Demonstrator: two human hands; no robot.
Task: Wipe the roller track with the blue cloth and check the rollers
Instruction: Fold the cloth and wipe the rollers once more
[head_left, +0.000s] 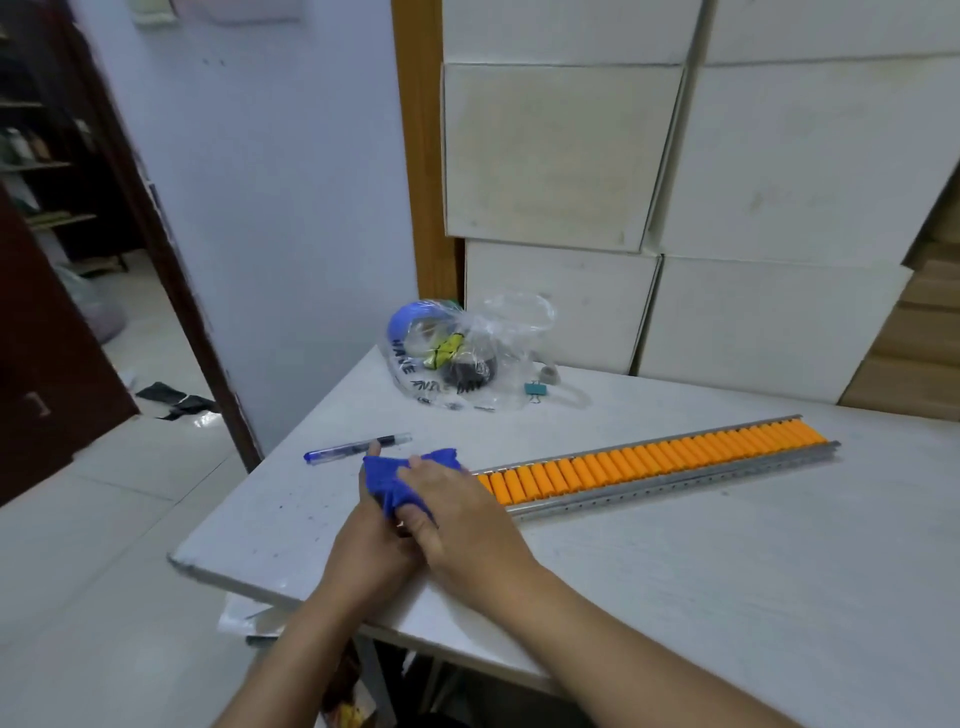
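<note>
The roller track (675, 480), a long metal rail filled with several orange rollers (649, 460), lies slantwise on the white table (727, 561), running from my hands toward the far right. A crumpled blue cloth (387, 480) is bunched at the track's near left end. Both hands grip it: my left hand (371, 556) from below and my right hand (457, 519) from above, fingers pinching the fabric. My hands hide the track's near end.
A blue pen (356, 447) lies just beyond the cloth. A clear plastic bag (457, 353) with tape rolls and small items sits at the table's far edge, a teal binder clip (535, 389) beside it. White boxes (727, 182) are stacked behind. The table corner (174, 561) is at left.
</note>
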